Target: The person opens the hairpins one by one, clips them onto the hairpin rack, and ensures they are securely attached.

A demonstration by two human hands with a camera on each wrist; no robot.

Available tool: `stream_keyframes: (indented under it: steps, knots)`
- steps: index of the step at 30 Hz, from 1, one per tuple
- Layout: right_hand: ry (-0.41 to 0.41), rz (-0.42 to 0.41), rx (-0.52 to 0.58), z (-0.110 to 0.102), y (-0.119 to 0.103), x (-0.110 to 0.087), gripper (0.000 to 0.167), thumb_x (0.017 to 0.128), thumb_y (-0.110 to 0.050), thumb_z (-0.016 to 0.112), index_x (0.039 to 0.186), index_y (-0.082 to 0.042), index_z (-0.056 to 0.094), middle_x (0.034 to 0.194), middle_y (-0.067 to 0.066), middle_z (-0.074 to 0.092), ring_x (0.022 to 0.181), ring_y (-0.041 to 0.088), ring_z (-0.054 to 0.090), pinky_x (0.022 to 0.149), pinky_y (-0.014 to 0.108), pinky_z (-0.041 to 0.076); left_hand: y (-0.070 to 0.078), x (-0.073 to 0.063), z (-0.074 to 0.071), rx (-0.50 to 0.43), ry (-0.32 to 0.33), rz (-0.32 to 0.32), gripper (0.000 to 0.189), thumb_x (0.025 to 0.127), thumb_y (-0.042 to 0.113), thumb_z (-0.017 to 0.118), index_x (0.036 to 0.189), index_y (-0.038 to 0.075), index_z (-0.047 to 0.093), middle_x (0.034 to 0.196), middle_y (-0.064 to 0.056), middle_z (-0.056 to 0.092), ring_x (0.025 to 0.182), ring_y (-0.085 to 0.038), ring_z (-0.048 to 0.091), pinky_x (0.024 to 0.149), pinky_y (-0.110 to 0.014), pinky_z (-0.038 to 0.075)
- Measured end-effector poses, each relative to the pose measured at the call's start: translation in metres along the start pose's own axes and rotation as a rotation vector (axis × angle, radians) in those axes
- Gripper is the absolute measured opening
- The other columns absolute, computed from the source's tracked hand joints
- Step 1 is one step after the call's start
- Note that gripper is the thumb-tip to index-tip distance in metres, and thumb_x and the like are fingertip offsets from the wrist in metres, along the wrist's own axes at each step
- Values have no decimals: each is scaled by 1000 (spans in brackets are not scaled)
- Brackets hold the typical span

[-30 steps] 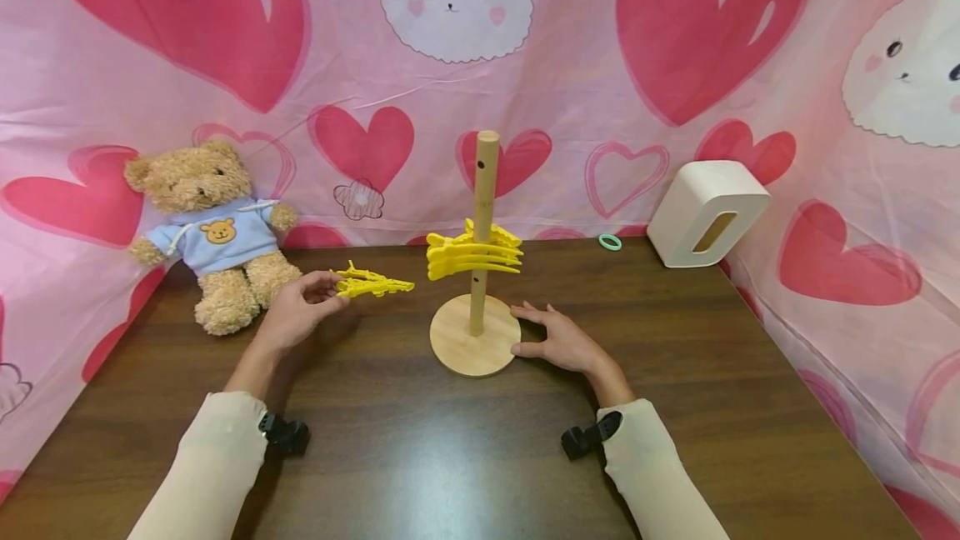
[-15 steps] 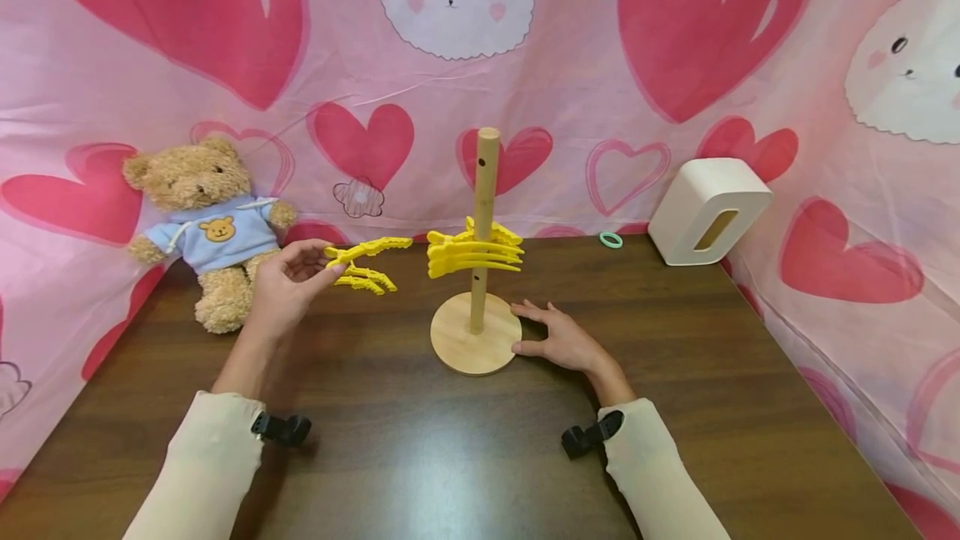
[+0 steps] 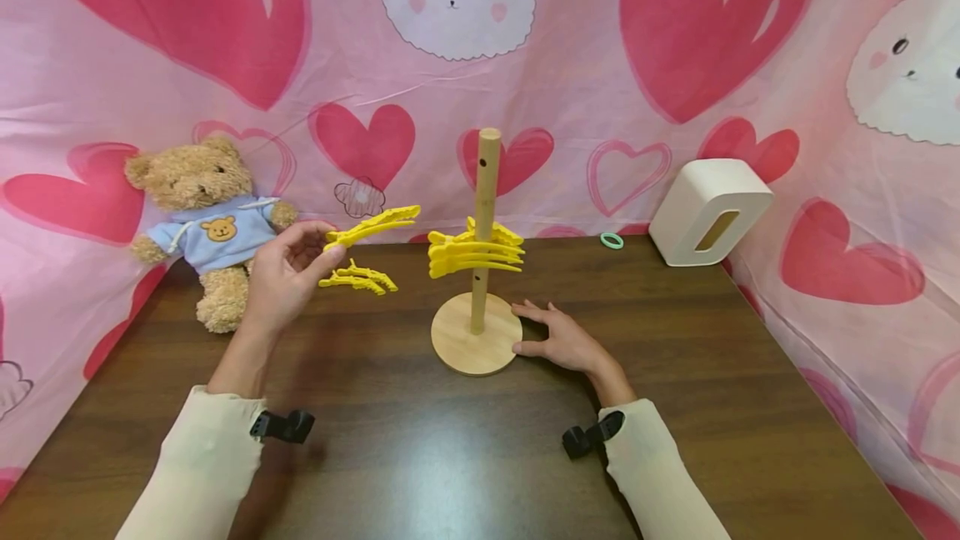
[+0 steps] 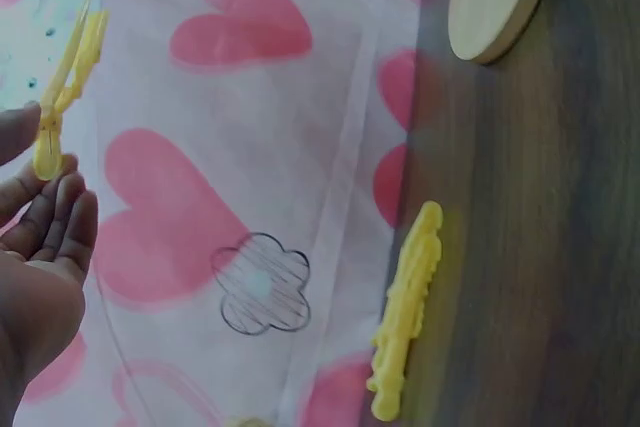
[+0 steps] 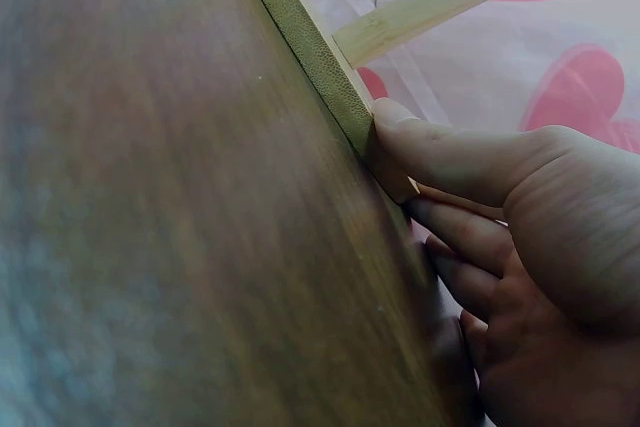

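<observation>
My left hand (image 3: 279,277) pinches the back end of a yellow alligator hair clip (image 3: 378,223) between thumb and fingers, raised above the table with its long jaws toward the post. A second yellow hair clip (image 4: 408,312) lies on the table below it. In the middle stands a wooden stand, a post (image 3: 487,182) on a round base (image 3: 456,347). Several yellow hair clips (image 3: 465,257) are clamped across the post partway up. My right hand (image 3: 562,340) holds the right edge of the base, thumb (image 5: 440,152) and fingers at its rim.
A teddy bear (image 3: 217,227) in a blue hoodie sits at the back left. At the back right are a white tissue box (image 3: 708,211) and a small mint-green ring (image 3: 612,241). A pink heart-print cloth (image 3: 577,65) hangs behind the brown table (image 3: 375,423).
My left hand has risen from near the table with one hair clip, leaving the other lying there. The right hand has stayed at the base.
</observation>
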State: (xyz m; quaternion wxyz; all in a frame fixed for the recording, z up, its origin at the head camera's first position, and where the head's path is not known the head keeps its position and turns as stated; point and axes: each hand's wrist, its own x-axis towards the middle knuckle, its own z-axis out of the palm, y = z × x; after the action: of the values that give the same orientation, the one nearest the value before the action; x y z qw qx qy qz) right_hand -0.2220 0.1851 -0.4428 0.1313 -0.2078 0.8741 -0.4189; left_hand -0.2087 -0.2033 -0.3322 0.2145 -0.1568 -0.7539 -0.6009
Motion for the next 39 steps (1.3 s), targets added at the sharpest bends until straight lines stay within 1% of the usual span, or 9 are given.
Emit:
stream_keyframes:
  steps: [3,6,12,14,18,22,26,35,39]
  knots:
    - [-2,19,9,0,0,0,69,90,-26,78,150,-7,50,157,19,37,152,44,8,119,62,6,7,0,2,33,-5,21,21,92,-3,70,110,-11,66,93,2,64,76,-9,59,63,-15,51]
    - [-3,20,8,0,0,0,69,90,-26,78,150,-7,50,157,20,37,152,44,7,119,62,6,13,2,6,37,-1,43,17,92,-4,70,108,-10,67,87,2,65,72,-9,60,63,-17,52]
    - [-3,9,6,0,1,1,69,90,-26,79,149,-6,50,157,20,37,152,43,8,119,61,5,17,3,13,123,-8,83,18,88,-5,75,105,-8,72,85,10,67,73,-3,62,67,-14,51]
    - [-1,4,5,0,1,1,69,90,-26,79,149,-6,50,157,20,38,152,41,10,120,61,5,18,4,16,151,0,83,18,87,-3,78,104,-6,74,84,12,68,73,-2,62,67,-13,50]
    - [1,-8,3,0,1,2,68,90,-25,79,149,-5,51,156,20,39,152,37,14,120,59,4,23,4,21,172,2,50,20,84,2,82,102,-3,76,83,9,70,71,-2,63,66,-14,50]
    - [1,-6,-3,0,1,2,68,90,-25,79,149,-6,51,156,20,39,152,37,15,120,58,4,27,4,26,165,-12,26,22,83,3,83,103,-3,76,84,6,72,71,-1,65,67,-15,51]
    - [-2,4,-6,0,1,2,68,90,-26,79,149,-6,51,157,20,37,152,38,13,120,59,4,32,5,31,143,-23,38,22,84,2,82,104,-4,76,86,6,70,73,-3,64,68,-15,51]
    - [-2,1,-13,-2,1,3,68,91,-26,78,149,-5,50,157,20,37,152,37,15,120,59,4,41,9,45,82,-24,57,21,83,4,84,102,-3,78,83,-5,60,74,-13,56,65,-17,50]
    - [0,10,-11,0,3,3,68,90,-26,79,149,-6,51,157,19,37,152,38,13,120,59,4,44,11,51,96,-35,73,20,83,5,84,101,-2,78,83,-7,61,75,-14,57,67,-17,50]
